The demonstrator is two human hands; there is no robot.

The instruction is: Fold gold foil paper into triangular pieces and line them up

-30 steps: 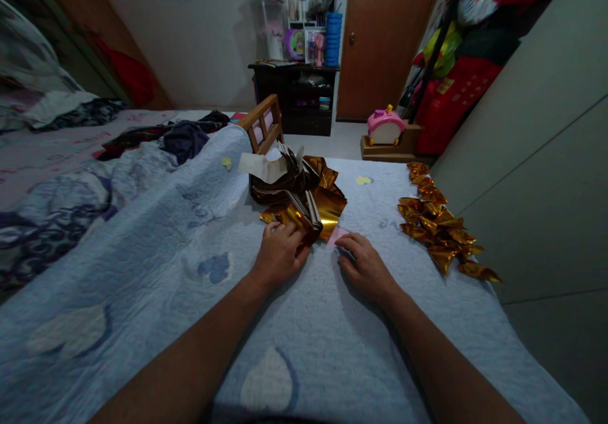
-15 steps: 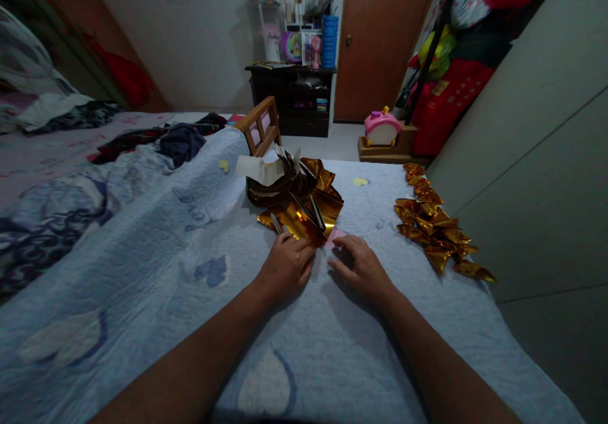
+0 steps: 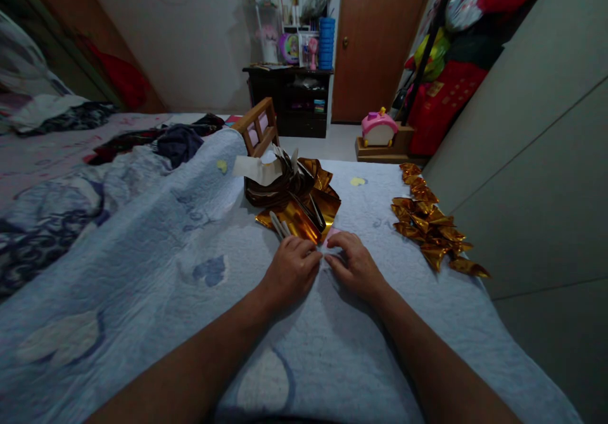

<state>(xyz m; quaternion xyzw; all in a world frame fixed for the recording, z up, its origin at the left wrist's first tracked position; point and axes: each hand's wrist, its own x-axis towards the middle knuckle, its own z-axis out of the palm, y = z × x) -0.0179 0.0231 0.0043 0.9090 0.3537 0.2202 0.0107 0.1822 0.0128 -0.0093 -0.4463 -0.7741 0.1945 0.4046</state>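
On the quilt in front of me lies a fanned stack of gold foil paper (image 3: 304,220), its sheets curled up with pale undersides. My left hand (image 3: 293,270) rests at the near edge of the stack, its fingers curled together over folded paper (image 3: 279,224), whose pale edges stick out beyond the knuckles. What is under the fingers is mostly hidden. My right hand (image 3: 355,264) is just to the right, thumb and forefinger a little apart, fingertips close to the left fingertips. A pink patch (image 3: 331,236) shows between the stack and my right fingers.
Several folded gold foil pieces (image 3: 430,224) lie in a row along the bed's right edge. The light blue quilt (image 3: 304,360) is bunched on the left, beside dark clothes (image 3: 178,144). A wooden rail (image 3: 259,126) stands beyond the stack; a pale cabinet (image 3: 546,158) is at the right.
My right hand has moved left, its thumb and forefinger drawing nearer to each other and to my left hand. The left hand has shifted slightly right, and more of the pale folded edges shows.
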